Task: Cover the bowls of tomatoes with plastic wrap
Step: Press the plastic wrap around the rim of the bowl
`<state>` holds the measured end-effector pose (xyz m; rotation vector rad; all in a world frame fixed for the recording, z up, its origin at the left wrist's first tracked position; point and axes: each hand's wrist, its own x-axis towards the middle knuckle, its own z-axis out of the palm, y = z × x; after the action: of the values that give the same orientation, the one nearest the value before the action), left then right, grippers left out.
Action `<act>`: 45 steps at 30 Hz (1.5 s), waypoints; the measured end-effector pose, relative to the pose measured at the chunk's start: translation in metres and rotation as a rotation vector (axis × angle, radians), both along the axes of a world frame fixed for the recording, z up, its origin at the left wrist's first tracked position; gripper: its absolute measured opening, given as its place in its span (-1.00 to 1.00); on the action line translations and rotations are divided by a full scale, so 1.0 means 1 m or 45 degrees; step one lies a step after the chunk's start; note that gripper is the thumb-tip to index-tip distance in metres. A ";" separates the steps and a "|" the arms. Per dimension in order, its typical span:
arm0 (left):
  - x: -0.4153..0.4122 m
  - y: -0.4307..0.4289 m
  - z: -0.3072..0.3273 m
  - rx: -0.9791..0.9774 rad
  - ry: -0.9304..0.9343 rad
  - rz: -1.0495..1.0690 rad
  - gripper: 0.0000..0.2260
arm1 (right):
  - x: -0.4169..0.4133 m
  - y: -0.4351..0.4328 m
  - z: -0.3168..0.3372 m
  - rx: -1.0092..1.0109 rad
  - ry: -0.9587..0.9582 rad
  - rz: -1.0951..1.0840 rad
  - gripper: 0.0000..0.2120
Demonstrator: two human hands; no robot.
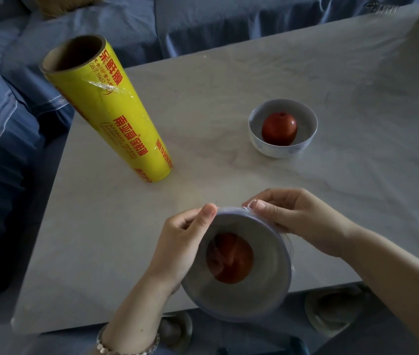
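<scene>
1. A round white bowl (262, 290) with a red tomato (229, 257) inside is at the near edge of the table, between two hands. It tips toward the person.
2. Thin clear plastic wrap (259, 234) lies over the top of this bowl.
3. The left hand (182, 242) holds the bowl's left side, with its fingers curled and its thumb on the rim.
4. The right hand (298, 216) pinches the wrap at the far rim with its thumb and finger.
5. A beaded bracelet (126, 349) is on the left wrist.
6. A second small white bowl (282, 149) sits farther back on the right, with its own red tomato (279, 128) and no wrap on top.
7. A tall yellow roll of plastic wrap (116, 116) stands on end at the far left.
8. All of this is on a pale grey table (357, 98).
9. A blue sofa (23, 73) is behind the table and to its left.
</scene>
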<state>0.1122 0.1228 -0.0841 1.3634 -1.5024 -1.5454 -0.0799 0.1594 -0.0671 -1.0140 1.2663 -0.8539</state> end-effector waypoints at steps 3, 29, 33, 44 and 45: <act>-0.001 0.001 0.003 -0.049 -0.009 0.014 -0.34 | 0.000 -0.006 0.006 0.019 0.058 -0.017 -0.75; 0.006 0.007 0.005 -0.019 -0.084 -0.093 -0.71 | -0.006 -0.036 0.020 0.469 0.480 0.572 -0.56; 0.006 0.007 0.002 0.012 -0.082 -0.113 -0.65 | -0.009 -0.032 0.018 0.381 0.279 0.564 -0.67; 0.005 0.009 0.005 -0.126 0.034 -0.090 -0.68 | 0.016 -0.020 -0.010 -0.191 0.411 -0.050 -0.72; 0.005 0.008 0.006 -0.156 0.032 -0.087 -0.68 | 0.017 -0.020 -0.011 -0.194 0.406 -0.066 -0.72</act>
<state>0.1168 0.1311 -0.0781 1.2309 -1.6156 -1.4793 -0.0628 0.1395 -0.0784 -1.2812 1.5177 -0.8617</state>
